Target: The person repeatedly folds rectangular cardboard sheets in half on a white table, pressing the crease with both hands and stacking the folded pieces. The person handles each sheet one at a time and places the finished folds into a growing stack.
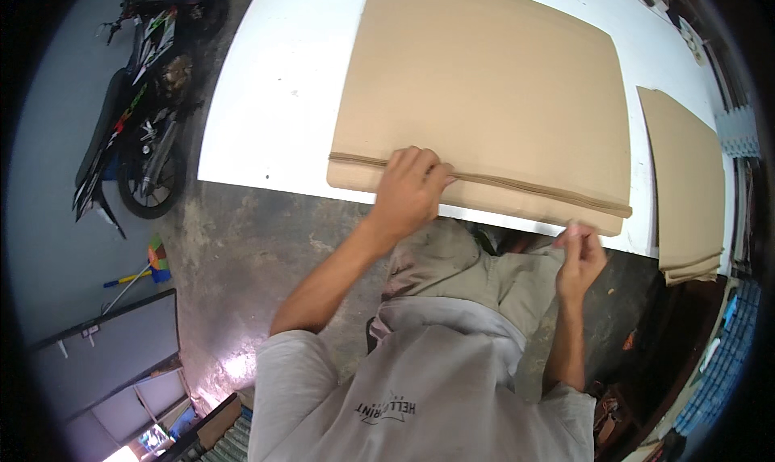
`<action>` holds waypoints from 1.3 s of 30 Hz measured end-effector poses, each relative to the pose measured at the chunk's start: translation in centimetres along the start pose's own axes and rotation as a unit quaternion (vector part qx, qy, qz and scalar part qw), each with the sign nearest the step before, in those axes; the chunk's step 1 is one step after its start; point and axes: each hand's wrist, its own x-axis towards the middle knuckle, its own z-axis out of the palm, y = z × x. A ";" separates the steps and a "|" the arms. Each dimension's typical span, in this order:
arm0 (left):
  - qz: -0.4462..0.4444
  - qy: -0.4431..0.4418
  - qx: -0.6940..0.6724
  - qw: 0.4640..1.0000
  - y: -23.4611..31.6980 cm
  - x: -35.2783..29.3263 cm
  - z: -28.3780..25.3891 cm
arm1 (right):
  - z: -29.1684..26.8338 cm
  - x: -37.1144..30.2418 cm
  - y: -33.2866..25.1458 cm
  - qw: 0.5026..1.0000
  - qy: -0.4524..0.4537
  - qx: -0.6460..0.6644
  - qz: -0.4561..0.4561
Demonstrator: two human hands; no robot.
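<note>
A stack of large brown paper sheets (484,82) lies on the white table, with a ridge of layered edges running across it near its front. My left hand (410,189) is closed over this ridge left of its middle, fingers curled and thumb against the layers. At the stack's front right, my right hand (581,260) is closed, thumb and fingertips pinched together by the near edge. Whether a bit of paper is between those fingertips is hidden.
The white table (266,107) ends just in front of me. Another brown paper stack (686,179) lies at the right, its near end hanging past the table edge. A motorcycle (145,115) stands at the left beside the table. Shelves with blue bundles (726,357) are at the lower right.
</note>
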 end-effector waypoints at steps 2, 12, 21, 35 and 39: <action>-0.001 0.026 0.007 1.000 1.1 -1.1 0.4 | 1.1 -2.8 -0.3 0.992 -0.066 0.043 0.094; -0.028 0.024 -0.106 0.994 13.9 -4.1 0.6 | 8.6 -1.5 -5.4 0.944 0.233 0.202 0.114; 0.046 0.015 -0.116 0.992 15.0 -4.1 0.4 | -13.3 11.1 3.3 0.889 0.450 0.043 0.068; -0.114 -0.017 -0.147 0.982 12.1 -2.2 4.1 | -40.0 19.0 8.9 0.694 0.440 -0.444 0.357; -0.104 -0.031 -0.111 0.988 13.1 -1.0 4.4 | -40.7 19.2 9.2 0.717 0.359 -0.484 0.350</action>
